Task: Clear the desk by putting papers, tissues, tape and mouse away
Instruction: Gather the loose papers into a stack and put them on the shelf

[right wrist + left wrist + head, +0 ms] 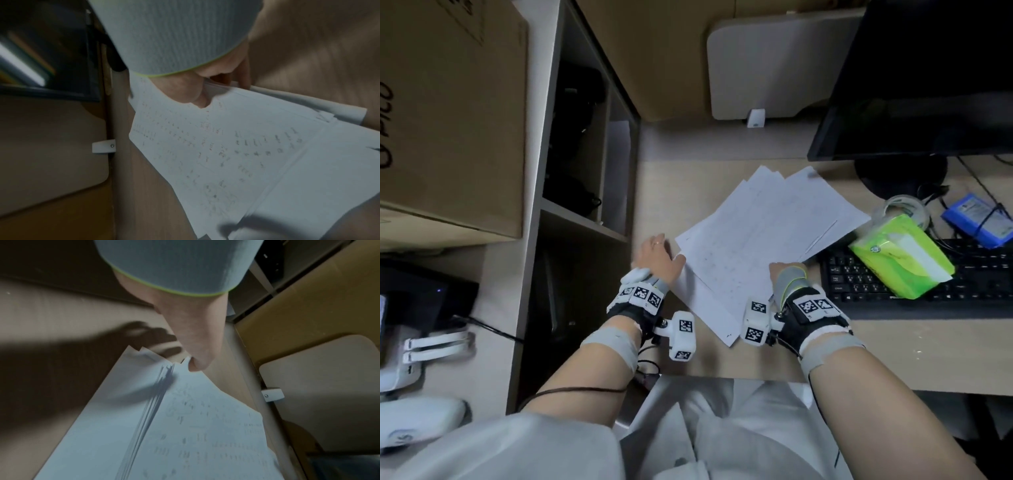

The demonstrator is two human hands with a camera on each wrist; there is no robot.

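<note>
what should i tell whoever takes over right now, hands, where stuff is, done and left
Left hand: at the left edge of the papers, thumb at a corner; whether it has a grip cannot be told.
Right hand: pinches the near edge of the fanned papers, which lie on the desk.
Tissue pack: lies on the keyboard.
Tape roll: just behind the tissues.
Mouse: not in view.
Done: nothing put away, by the look of it.
Left: square up and store the papers, then tissues, tape, mouse.
</note>
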